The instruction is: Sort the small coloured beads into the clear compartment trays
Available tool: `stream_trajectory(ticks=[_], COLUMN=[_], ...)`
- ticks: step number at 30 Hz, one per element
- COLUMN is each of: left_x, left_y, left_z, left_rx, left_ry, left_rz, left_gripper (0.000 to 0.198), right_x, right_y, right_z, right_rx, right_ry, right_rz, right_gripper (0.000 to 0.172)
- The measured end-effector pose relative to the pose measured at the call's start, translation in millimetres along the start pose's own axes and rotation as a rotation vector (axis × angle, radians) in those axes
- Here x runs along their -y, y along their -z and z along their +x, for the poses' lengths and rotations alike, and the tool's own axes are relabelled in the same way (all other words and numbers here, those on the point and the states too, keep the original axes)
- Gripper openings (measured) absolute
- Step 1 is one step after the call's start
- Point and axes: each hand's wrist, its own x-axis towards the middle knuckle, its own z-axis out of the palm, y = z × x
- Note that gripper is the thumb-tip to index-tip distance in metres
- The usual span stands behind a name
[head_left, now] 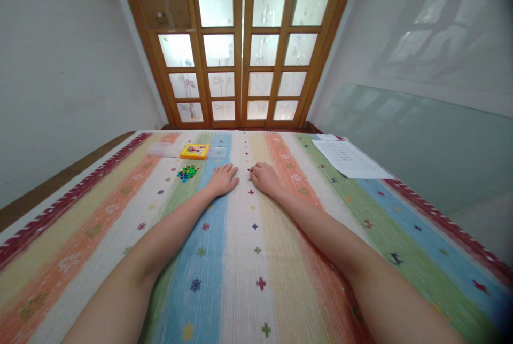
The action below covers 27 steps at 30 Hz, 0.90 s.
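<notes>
Both hands down on the striped tablecloth, apart from each other, mid-table. Left hand: palm down, open, fingers loosely spread, nothing in it. Right hand: fingers curled inward, fingertips by a dark spot on the cloth — can't tell if it's pinching something or just sits next to a printed motif.

Nearest loose stuff is the pile of small pieces, mostly green and blue, some red and yellow. It's on the cloth left of the left hand, near but not touching. Just behind the pile: yellow box, lying flat, with a clear plastic container to its left and a clear tray to its right. Printed paper lies far right — well apart from the right hand.
</notes>
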Motion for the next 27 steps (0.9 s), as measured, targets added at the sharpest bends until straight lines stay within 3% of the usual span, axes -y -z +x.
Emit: stream_trajectory(ticks=[4, 10, 16, 27], left_x=[-5.1, -5.7, -9.2, -25.5], left_y=[0.9, 5.4, 13.6, 13.5], left_z=[-17.0, -23.2, -27.4, -37.6], left_rx=[0.112, 0.121, 0.157, 0.165], left_ry=[-0.017, -0.025, -0.017, 0.152], left_rz=[-0.003, -0.019, -0.027, -0.031], left_gripper=[0.071, 0.077, 0.085, 0.083], right_x=[0.1, -5.1, -1.2, 12.4], right_y=[0.3, 4.9, 13.7, 19.1], right_z=[-1.9, -19.5, -42.8, -61.0], right_rx=[0.033, 0.159, 0.323, 0.269], right_ry=[0.024, 0.133, 0.040, -0.043], right_rz=[0.013, 0.008, -0.027, -0.045], right_gripper=[0.032, 0.053, 0.071, 0.067])
